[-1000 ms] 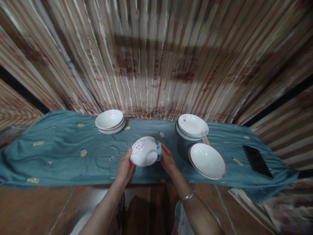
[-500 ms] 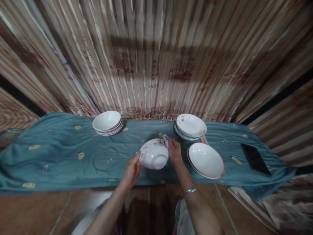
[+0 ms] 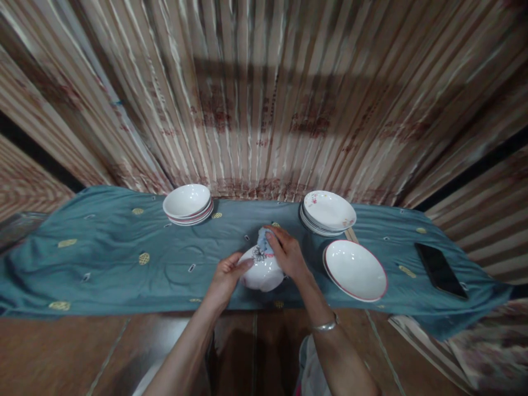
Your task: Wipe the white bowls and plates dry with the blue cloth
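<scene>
A white bowl (image 3: pixel 264 276) with a dark flower print and red marks is held tilted above the cloth, its outside facing me. My left hand (image 3: pixel 228 276) grips its left side, thumb on the outer wall. A light blue cloth (image 3: pixel 264 240) is pinched in my right hand (image 3: pixel 287 250), pressed against the bowl's upper rim. Right of my right hand lie white bowls with a red rim (image 3: pixel 355 270), stacked. Behind them stands a stack of floral plates (image 3: pixel 330 211). At the back left is another stack of white bowls (image 3: pixel 188 202).
A teal tablecloth (image 3: pixel 165 280) with yellow pineapple prints covers the narrow table. A black phone (image 3: pixel 440 270) lies at the right end. Light wooden sticks (image 3: pixel 351 235) show between the right-hand stacks. A striped curtain (image 3: pixel 256 110) hangs close behind the table.
The bowl has turned in my hands, bringing its flower print round toward the left. My right hand and the cloth have shifted left along the rim. The view has moved slightly.
</scene>
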`<state>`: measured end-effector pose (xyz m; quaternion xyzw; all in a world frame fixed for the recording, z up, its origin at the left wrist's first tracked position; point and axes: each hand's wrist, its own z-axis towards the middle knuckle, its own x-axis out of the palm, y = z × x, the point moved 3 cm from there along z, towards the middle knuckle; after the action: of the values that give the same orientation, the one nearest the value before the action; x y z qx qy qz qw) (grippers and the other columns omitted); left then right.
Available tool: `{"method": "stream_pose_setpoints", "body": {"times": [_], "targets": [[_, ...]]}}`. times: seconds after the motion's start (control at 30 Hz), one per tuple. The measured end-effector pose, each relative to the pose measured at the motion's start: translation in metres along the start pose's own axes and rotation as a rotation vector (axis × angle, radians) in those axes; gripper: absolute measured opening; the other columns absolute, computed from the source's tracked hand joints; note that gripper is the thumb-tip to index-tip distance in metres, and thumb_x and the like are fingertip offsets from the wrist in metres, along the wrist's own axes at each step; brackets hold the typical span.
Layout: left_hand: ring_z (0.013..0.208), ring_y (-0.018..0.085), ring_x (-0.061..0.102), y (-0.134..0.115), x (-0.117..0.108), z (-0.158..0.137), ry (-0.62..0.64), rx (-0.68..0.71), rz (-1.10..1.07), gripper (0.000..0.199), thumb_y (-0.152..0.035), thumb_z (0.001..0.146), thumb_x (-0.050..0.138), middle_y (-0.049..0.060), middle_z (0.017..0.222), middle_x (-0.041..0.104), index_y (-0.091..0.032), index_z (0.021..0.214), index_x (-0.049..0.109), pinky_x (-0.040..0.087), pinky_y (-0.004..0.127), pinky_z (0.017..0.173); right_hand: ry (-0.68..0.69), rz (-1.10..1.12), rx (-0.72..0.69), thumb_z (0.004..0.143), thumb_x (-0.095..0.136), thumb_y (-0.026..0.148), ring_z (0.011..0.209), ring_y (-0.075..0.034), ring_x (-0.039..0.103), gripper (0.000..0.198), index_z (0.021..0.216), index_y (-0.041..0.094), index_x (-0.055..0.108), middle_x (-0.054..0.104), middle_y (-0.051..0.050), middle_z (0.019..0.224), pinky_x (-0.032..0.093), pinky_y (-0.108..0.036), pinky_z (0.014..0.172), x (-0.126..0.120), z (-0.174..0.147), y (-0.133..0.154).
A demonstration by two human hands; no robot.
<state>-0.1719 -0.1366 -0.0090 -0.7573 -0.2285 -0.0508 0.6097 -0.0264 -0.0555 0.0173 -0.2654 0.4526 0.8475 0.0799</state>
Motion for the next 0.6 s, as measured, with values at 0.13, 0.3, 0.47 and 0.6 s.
{"method": "stream_pose_setpoints", "body": {"times": [0.13, 0.3, 0.47, 0.6], "targets": [[0.047, 0.009, 0.051, 0.003, -0.005, 0.0, -0.025, 0.024, -0.136, 0.027, -0.03, 0.048, 0.084, 0.0, 0.056, 0.065, -0.014, 0.065, 0.069, 0.04, 0.021, 0.051, 0.097, -0.302, -0.128, 0.097, 0.038, 0.031, 0.129, -0.028, 0.046, 0.039, 0.13, 0.018, 0.055, 0.05, -0.016, 0.139, 0.034, -0.049, 0.106, 0.022, -0.015, 0.036], [0.059, 0.015, 0.062, 0.004, -0.006, -0.003, -0.047, 0.076, -0.198, 0.022, -0.025, 0.052, 0.081, 0.002, 0.061, 0.068, -0.016, 0.068, 0.07, 0.046, 0.024, 0.059, 0.19, -0.422, -0.249, 0.096, 0.04, 0.024, 0.139, -0.027, 0.031, 0.04, 0.134, 0.019, 0.051, 0.047, -0.013, 0.144, 0.019, -0.053, 0.114, 0.045, -0.032, 0.066], [0.066, 0.019, 0.067, 0.002, -0.004, -0.008, -0.072, 0.004, -0.226, 0.03, -0.031, 0.052, 0.085, 0.005, 0.065, 0.071, -0.013, 0.071, 0.07, 0.049, 0.024, 0.06, 0.142, -0.188, -0.03, 0.098, 0.032, 0.035, 0.141, -0.023, 0.03, 0.048, 0.141, 0.019, 0.043, 0.039, -0.011, 0.15, 0.025, -0.047, 0.115, 0.031, -0.022, 0.023], [0.074, 0.023, 0.07, 0.002, -0.008, -0.009, -0.117, -0.025, -0.26, 0.037, -0.035, 0.05, 0.086, 0.008, 0.07, 0.074, -0.012, 0.075, 0.071, 0.052, 0.027, 0.066, 0.033, 0.164, 0.194, 0.098, 0.027, 0.046, 0.138, -0.018, 0.037, 0.052, 0.14, 0.023, 0.044, 0.046, -0.007, 0.146, 0.028, -0.041, 0.116, 0.034, -0.025, -0.029]]}}
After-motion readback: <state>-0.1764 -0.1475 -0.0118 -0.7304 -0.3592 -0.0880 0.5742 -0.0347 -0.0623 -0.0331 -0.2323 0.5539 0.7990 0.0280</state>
